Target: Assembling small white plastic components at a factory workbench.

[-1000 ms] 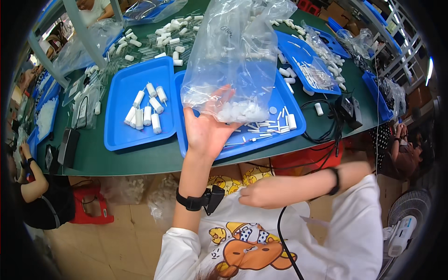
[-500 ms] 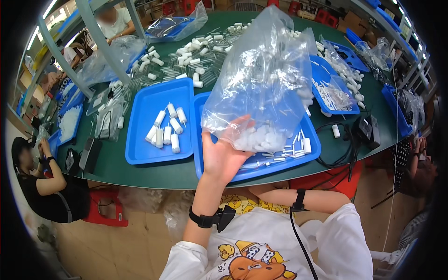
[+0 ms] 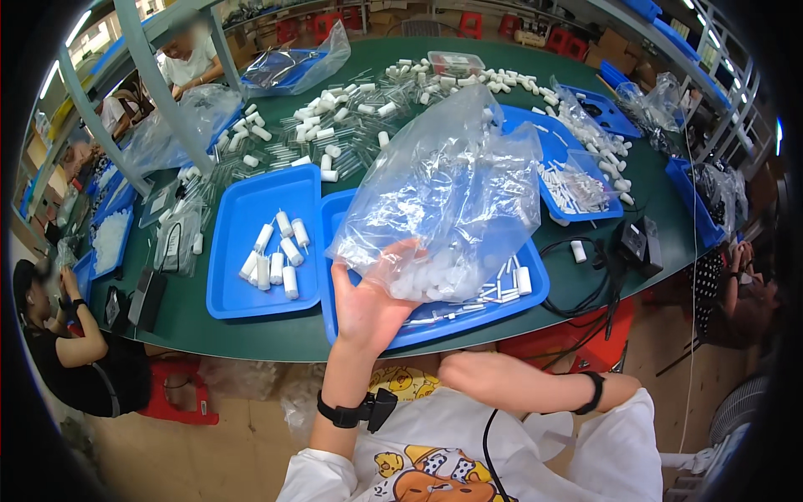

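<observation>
A clear plastic bag (image 3: 443, 184) with white translucent pieces (image 3: 435, 272) in its lower end lies slumped over a blue tray (image 3: 535, 251). My left hand (image 3: 368, 305) cups the bag's near left side, thumb apart, other fingers partly behind the plastic. Close to my body, just below the table edge, is my right hand (image 3: 460, 368); its fingers cannot be made out. Short white sticks (image 3: 502, 289) and a white cylinder (image 3: 524, 280) lie in the tray by the bag. Left of it, a second blue tray (image 3: 219, 263) holds several white cylinders with thin pins (image 3: 280, 251).
Clear tubes and white cylinders (image 3: 322, 125) are heaped across the green table (image 3: 368, 58). Black cables (image 3: 585, 301) and an adapter (image 3: 640, 243) lie at right. A grey rack post (image 3: 163, 84) stands at left. Other people (image 3: 63, 343) sit around.
The upright top of the bag has sunk lower and folded. My right hand has drawn out from behind my left wrist toward the right. The whole view has shifted slightly.
</observation>
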### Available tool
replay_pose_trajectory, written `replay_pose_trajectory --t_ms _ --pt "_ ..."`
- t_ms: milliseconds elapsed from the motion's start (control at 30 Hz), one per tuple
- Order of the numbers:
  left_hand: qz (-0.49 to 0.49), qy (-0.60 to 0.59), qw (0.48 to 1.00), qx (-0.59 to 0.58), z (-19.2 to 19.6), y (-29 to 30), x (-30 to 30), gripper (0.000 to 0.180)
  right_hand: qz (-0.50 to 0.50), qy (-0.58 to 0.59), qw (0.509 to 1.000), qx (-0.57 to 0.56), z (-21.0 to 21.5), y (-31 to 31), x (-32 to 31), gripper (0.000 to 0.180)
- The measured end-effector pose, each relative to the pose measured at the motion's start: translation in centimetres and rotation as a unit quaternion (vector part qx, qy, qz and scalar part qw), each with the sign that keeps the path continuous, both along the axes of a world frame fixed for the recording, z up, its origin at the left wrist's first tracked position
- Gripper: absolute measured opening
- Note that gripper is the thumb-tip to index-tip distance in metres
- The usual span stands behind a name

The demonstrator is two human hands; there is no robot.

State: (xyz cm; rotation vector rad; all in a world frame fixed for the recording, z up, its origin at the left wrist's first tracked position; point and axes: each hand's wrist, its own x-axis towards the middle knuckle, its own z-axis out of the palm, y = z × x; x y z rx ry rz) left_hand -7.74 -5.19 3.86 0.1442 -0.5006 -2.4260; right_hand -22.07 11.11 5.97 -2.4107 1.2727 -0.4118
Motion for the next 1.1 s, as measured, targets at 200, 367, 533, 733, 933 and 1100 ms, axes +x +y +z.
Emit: replay_pose_trajectory --t_ms 200,367,533,733,933,1100 --pt "0.005 -0.009 1.0 0.017 0.7 0.3 0.0 0.096 -0.235 0.07 0.961 -0.125 4.6 -1.3 -5.7 0.017" --pt "0.0 -0.013 1.0 0.02 0.7 0.3 0.9 0.101 -0.283 -0.048 0.937 -0.199 7.5 -3.5 -8.4 0.01" --pt "0.003 -0.002 1.0 0.014 0.4 0.3 1.1 0.098 -0.264 0.008 0.881 -0.392 10.1 -12.1 -13.5 0.015" --pt "-0.005 0.009 1.0 0.008 1.6 0.8 1.3 0.101 -0.3 0.073 0.951 0.013 12.1 -17.3 -17.6 0.04" --pt "0.044 -0.032 0.984 -0.168 3.6 0.5 3.3 0.074 -0.209 0.091 0.941 -0.248 18.0 -17.3 -14.9 0.045" --pt "0.099 -0.063 0.974 -0.195 5.4 -0.1 5.3 0.101 -0.151 0.116 0.858 -0.477 21.6 -16.1 -10.9 0.045"
